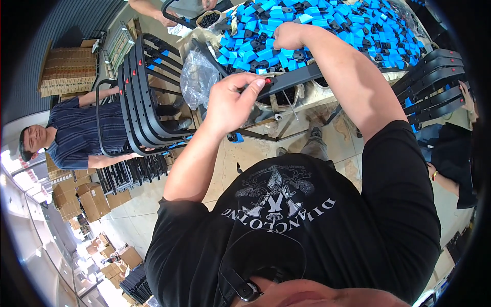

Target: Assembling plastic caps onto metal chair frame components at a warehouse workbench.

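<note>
While the left hand (232, 100) is pinching its thumb and fingertips together on a small red button (267, 80) set in a black frame bar (299, 78), the right hand (289, 35) is reaching up toward twelve o'clock and resting on a heap of blue and black plastic pieces (327, 25). Its fingers are curling down into the heap; whether they are closing on a piece cannot be told from this view. The bar is running from the left fingertips out toward two o'clock, passing under the right forearm. Just beside the left hand, toward ten o'clock, a crumpled clear plastic bag (197, 77) is lying at the table edge (327, 100). Farther toward nine o'clock a stack of black curved frames (138, 92) with red buttons is standing upright, and a seated person in a striped shirt (76, 135) is holding it with both arms. At three o'clock more black frames (434, 82) are lying fanned out, touching the heap's edge. Another person's hands (166, 18) are working at eleven o'clock beside a small bowl of dark parts (208, 19). Cardboard boxes (84, 197) are sitting on the floor toward eight o'clock, well apart from the hands.
</note>
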`<state>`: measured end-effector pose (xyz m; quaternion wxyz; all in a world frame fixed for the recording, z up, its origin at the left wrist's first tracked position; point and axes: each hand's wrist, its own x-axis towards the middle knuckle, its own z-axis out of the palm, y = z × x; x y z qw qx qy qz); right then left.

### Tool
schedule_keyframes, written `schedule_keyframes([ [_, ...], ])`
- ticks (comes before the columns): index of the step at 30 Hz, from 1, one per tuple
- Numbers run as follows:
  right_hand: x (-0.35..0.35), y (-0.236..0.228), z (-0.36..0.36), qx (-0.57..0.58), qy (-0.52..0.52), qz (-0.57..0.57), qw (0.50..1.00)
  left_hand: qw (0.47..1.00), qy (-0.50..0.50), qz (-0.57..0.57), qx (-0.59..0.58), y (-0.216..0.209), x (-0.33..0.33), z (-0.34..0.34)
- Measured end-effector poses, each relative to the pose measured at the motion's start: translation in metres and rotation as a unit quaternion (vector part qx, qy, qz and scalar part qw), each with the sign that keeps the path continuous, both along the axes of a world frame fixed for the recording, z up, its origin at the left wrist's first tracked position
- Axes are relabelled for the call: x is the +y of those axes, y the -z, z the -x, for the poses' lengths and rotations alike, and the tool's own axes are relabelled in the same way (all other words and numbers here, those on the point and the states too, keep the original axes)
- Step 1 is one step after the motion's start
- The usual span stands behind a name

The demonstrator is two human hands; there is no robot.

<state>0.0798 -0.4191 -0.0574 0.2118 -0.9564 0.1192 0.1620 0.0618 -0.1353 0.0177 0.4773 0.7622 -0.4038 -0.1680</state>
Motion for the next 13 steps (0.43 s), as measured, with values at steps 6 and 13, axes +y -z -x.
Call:
schedule_keyframes([
  [6, 0.002, 0.000, -0.001, 0.014, -0.001, -0.005, 1.000, 0.963, 0.027, -0.144, 0.228, -0.002, -0.011, -0.042],
  [13, 0.002, 0.010, 0.000, -0.041, 0.000, -0.011, 0.999, 0.940, 0.042, -0.265, 0.211, -0.005, -0.022, -0.051],
])
